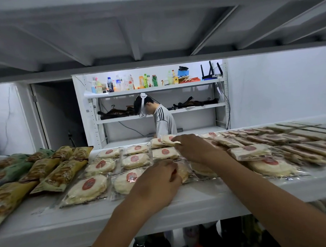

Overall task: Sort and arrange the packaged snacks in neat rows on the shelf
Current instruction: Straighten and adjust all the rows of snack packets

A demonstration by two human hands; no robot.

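Right hand (195, 148): fingertips pinching the back packet (167, 139), which rides on its neighbour at the shelf's (199, 196) far edge.
Left hand (157, 181): curled over the front packet (184, 172), third column, near the front lip.
Rows: cakes squared up left of the hands, beside the yellow bags (54, 174); the heap (253, 151) to the right is unsorted.
Risk: slick film, so the back packet could slide off the rear.
Risk: the right forearm may drag the heap.

Colours on the white shelf (199, 202)
Cream pastry packs (88, 188) are marked with red round stamps; snack bags (60, 176) are printed yellow and brown; leftmost bags (11, 173) are coloured green.
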